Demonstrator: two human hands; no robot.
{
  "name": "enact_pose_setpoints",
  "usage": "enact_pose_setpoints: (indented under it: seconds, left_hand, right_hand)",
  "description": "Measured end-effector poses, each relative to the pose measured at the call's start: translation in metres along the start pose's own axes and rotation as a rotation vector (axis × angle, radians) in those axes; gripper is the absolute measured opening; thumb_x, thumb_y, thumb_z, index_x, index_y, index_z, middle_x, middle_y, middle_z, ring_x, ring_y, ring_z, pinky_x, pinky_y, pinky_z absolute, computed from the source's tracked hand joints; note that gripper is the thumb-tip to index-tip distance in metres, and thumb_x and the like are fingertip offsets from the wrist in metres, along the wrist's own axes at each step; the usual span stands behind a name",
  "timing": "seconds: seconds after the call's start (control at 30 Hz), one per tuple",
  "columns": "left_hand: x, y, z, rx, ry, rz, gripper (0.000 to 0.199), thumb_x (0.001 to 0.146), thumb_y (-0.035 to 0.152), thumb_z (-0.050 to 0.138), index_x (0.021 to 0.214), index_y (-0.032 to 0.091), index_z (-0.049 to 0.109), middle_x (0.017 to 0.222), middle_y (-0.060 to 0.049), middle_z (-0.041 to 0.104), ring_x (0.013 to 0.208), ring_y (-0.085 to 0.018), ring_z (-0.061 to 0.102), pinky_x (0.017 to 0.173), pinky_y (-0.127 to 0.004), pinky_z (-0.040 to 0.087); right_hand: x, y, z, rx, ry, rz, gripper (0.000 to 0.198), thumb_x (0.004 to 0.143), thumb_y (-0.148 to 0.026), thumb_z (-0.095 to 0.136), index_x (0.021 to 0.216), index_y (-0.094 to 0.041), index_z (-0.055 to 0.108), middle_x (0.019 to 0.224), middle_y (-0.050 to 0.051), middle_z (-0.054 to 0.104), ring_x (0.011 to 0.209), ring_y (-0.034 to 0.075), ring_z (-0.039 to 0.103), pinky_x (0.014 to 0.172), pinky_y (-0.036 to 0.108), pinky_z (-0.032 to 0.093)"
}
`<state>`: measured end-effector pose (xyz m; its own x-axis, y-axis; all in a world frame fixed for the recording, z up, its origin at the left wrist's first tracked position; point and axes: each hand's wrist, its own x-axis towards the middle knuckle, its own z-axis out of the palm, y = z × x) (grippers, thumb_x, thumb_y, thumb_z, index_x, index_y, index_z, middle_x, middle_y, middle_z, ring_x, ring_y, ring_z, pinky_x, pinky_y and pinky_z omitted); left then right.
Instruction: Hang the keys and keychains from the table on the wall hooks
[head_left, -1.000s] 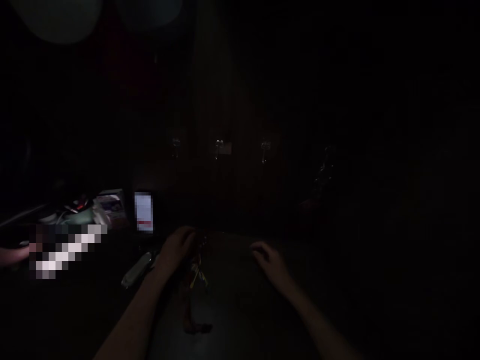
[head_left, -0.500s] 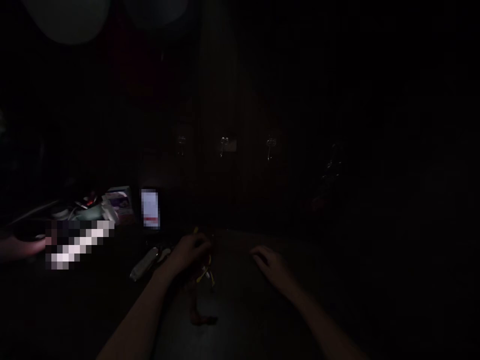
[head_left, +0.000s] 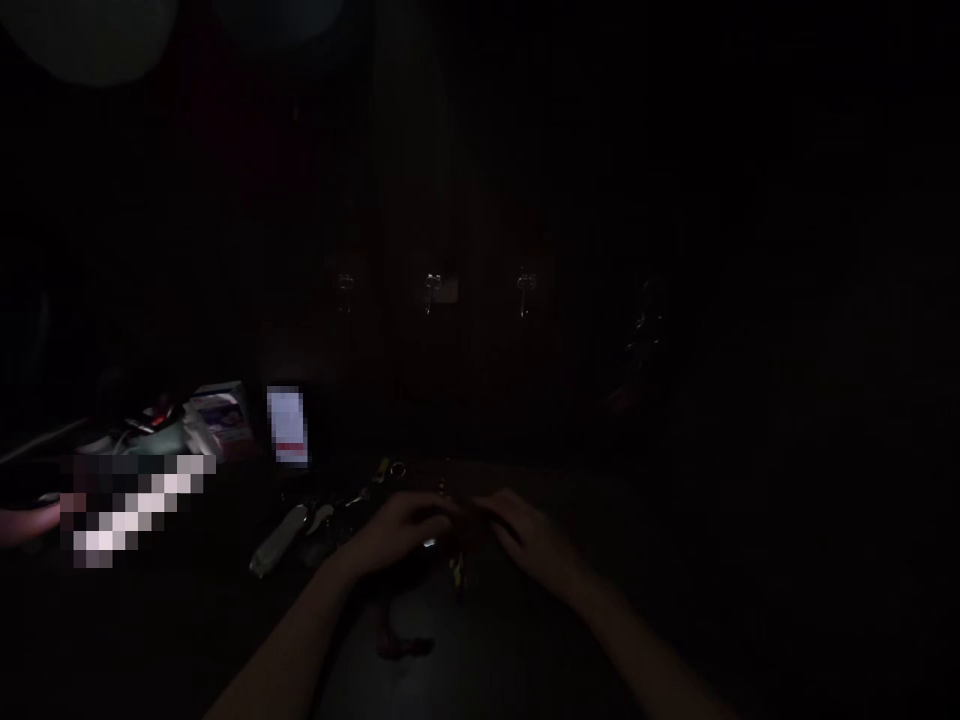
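Observation:
The scene is very dark. My left hand (head_left: 409,530) has its fingers curled round something dark, with a small bright glint by its thumb. Close beside it, my right hand (head_left: 521,525) reaches in with bent fingers that seem to pinch the same dark item. Below the fingertips hangs a small piece with yellow parts (head_left: 459,575); its kind is too dim to tell. Left of my left hand lie a pale, elongated object (head_left: 277,540), a shiny metal ring (head_left: 397,469) and a yellow piece (head_left: 383,467) next to it.
A dark, strap-like thing (head_left: 405,648) lies on the tabletop (head_left: 420,690) nearest me. At left are a lit phone screen (head_left: 287,425), a printed box (head_left: 225,420) and a blurred bright strip (head_left: 142,510). Metal hooks (head_left: 433,290) hang at the back.
My left hand has moved right and my right hand slightly left, so they now meet. The yellow-ended item moved right with the left hand. The view has turned slightly right.

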<state>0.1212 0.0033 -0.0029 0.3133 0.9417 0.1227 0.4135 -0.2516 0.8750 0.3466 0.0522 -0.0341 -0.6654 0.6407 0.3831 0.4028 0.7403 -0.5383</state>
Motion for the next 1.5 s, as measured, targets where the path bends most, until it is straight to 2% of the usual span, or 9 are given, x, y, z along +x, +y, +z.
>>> enact_pose_setpoints:
  seconds: [0.13,0.23,0.4,0.63,0.8,0.9,1.0,1.2,1.5]
  left_hand:
    - [0.005,-0.024,-0.022,0.200,0.444,-0.076,0.028,0.084,0.032,0.045,0.104,0.021,0.062,0.105,-0.003,0.067,0.098,-0.019,0.061,0.088,-0.031,0.046]
    - [0.004,-0.040,-0.034,0.378,0.602,-0.111,0.030,0.085,0.029,0.042,0.105,0.020,0.062,0.108,-0.004,0.066,0.100,-0.020,0.060,0.089,-0.033,0.045]
    - [0.001,-0.048,-0.040,0.595,0.451,-0.075,0.030,0.084,0.027,0.043,0.104,0.023,0.064,0.111,-0.005,0.065,0.105,-0.021,0.058,0.092,-0.035,0.044]
    - [0.002,-0.036,-0.039,0.702,0.374,-0.044,0.028,0.084,0.022,0.044,0.102,0.022,0.065,0.109,-0.007,0.065,0.102,-0.023,0.058,0.089,-0.037,0.042]
    - [0.006,-0.022,-0.016,0.631,0.224,0.141,0.021,0.085,0.026,0.048,0.093,0.023,0.066,0.094,-0.006,0.069,0.092,-0.020,0.059,0.084,-0.034,0.042]
    - [0.006,-0.021,0.001,0.586,0.151,0.200,0.021,0.081,0.033,0.056,0.099,0.025,0.065,0.099,-0.005,0.067,0.094,-0.021,0.058,0.085,-0.035,0.042]
    - [0.006,-0.022,0.011,0.586,0.143,0.197,0.026,0.077,0.036,0.062,0.101,0.024,0.064,0.103,-0.006,0.064,0.098,-0.022,0.056,0.085,-0.036,0.041]
    - [0.005,-0.016,0.009,0.529,0.111,0.223,0.015,0.083,0.031,0.055,0.089,0.022,0.064,0.092,-0.005,0.065,0.089,-0.019,0.058,0.081,-0.032,0.042]
    - [0.005,-0.018,0.009,0.434,0.261,0.182,0.023,0.086,0.035,0.048,0.099,0.025,0.064,0.098,-0.004,0.069,0.092,-0.019,0.060,0.086,-0.034,0.042]
  right_hand:
    - [0.001,-0.021,-0.002,-0.073,-0.159,-0.097,0.053,0.075,-0.004,0.046,0.120,-0.032,0.053,0.118,0.003,0.054,0.110,0.018,0.050,0.094,0.035,0.040]
    - [0.002,-0.026,-0.001,-0.096,-0.206,-0.121,0.048,0.072,-0.002,0.046,0.107,-0.030,0.061,0.120,0.002,0.055,0.111,0.019,0.048,0.096,0.038,0.037]
    - [0.003,-0.012,-0.002,-0.140,-0.173,-0.091,0.034,0.073,-0.001,0.044,0.091,-0.023,0.063,0.108,0.004,0.060,0.099,0.018,0.051,0.086,0.035,0.042]
    - [0.000,0.013,-0.005,-0.122,-0.015,-0.113,0.031,0.075,0.003,0.041,0.078,-0.020,0.062,0.093,0.005,0.063,0.088,0.017,0.053,0.077,0.030,0.044]
    - [0.001,0.019,-0.003,-0.164,0.080,-0.094,0.031,0.075,0.003,0.041,0.074,-0.020,0.061,0.089,0.005,0.063,0.086,0.018,0.053,0.075,0.031,0.044]
    - [0.003,0.014,-0.005,-0.206,0.101,-0.060,0.031,0.076,0.003,0.040,0.072,-0.020,0.061,0.086,0.005,0.063,0.084,0.018,0.053,0.075,0.032,0.043]
    - [0.003,0.008,-0.006,-0.219,0.113,-0.039,0.030,0.076,0.003,0.039,0.070,-0.020,0.058,0.084,0.005,0.063,0.082,0.018,0.052,0.073,0.031,0.042]
    - [0.004,0.012,-0.003,-0.197,0.186,-0.030,0.026,0.075,0.001,0.037,0.068,-0.020,0.051,0.078,0.005,0.061,0.075,0.018,0.051,0.069,0.030,0.040]
    - [0.005,0.006,-0.002,-0.004,0.253,0.015,0.024,0.068,-0.002,0.034,0.064,-0.022,0.047,0.066,0.001,0.056,0.065,0.015,0.052,0.062,0.025,0.039]
